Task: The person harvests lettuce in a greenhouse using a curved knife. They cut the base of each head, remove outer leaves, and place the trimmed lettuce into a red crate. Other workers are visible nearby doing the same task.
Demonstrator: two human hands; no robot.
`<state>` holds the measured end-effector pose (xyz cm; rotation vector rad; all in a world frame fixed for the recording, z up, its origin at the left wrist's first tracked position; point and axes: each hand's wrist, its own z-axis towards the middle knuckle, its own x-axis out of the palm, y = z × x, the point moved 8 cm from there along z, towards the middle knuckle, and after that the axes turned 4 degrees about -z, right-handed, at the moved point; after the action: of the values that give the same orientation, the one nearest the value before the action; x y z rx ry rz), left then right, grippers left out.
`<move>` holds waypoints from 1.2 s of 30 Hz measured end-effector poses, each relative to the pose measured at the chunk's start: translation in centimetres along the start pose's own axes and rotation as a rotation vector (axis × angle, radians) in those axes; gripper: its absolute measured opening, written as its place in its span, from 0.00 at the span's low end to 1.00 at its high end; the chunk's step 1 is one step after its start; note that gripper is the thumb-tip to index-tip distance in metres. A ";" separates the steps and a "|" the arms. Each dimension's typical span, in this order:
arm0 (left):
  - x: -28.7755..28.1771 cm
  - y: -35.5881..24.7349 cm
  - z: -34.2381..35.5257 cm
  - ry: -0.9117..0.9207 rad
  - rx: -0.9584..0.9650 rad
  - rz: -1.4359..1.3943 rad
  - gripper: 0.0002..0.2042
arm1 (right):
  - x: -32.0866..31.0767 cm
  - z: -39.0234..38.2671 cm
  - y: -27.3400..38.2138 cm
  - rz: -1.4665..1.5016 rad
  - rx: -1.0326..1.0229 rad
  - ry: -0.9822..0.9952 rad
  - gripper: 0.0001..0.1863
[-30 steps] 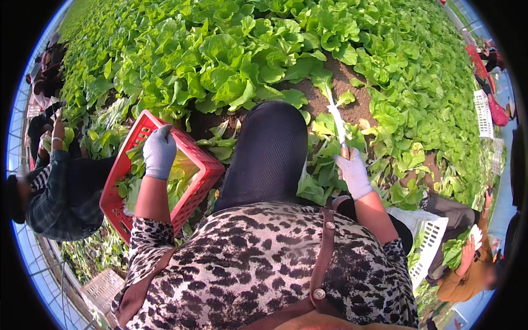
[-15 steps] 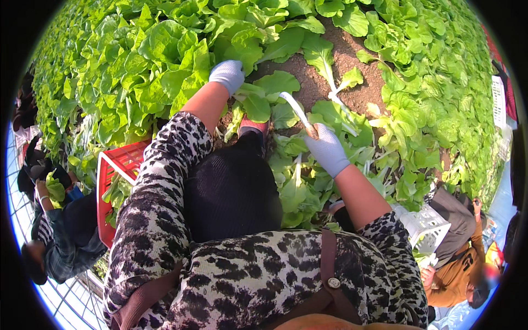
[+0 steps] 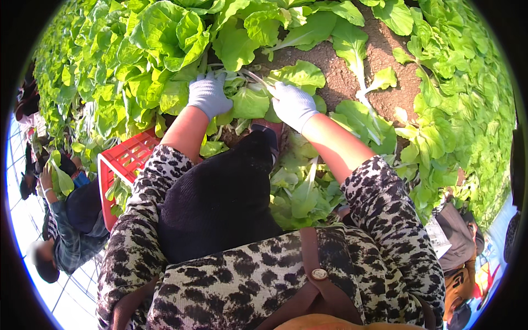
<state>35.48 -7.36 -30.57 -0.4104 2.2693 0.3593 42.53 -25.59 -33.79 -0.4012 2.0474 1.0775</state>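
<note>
My left hand, in a pale knitted glove, is low among the leaves at the base of a leafy lettuce. Its fingers curl around the lower part of the plant, and leaves hide the fingertips. My right hand, gloved the same way, is closed on a curved harvesting knife, a sickle. The thin pale blade points left toward the plant's base, just beyond my left hand. A broad loose leaf lies between the two hands.
Cut lettuces lie on the ground at my right, with another lettuce on brown soil. A red crate stands at my left. People crouch at both sides, one person holding a lettuce. Dense lettuce rows surround the soil.
My right hand has swung left and forward, bringing the sickle from above the cut lettuces to the plant's base. My left hand has shifted slightly left and nearer to me.
</note>
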 end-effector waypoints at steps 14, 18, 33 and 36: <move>1.7 -6.6 4.3 -0.169 0.355 0.280 0.10 | -4.8 -6.2 -3.8 0.071 0.191 -0.110 0.13; 1.3 -6.8 3.4 0.056 0.246 0.054 0.12 | -7.0 -9.4 -4.2 0.189 0.267 -0.161 0.15; -1.1 2.9 3.0 -0.068 -0.035 -0.313 0.22 | -3.2 -2.9 2.7 -0.107 0.026 0.012 0.20; 1.3 0.7 0.6 -0.252 0.008 0.027 0.17 | -1.0 -0.2 2.2 -0.090 0.020 0.062 0.22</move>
<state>34.72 -6.73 -31.84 -0.3124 2.0314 0.3927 41.84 -24.52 -31.74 -0.5176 2.0718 1.0007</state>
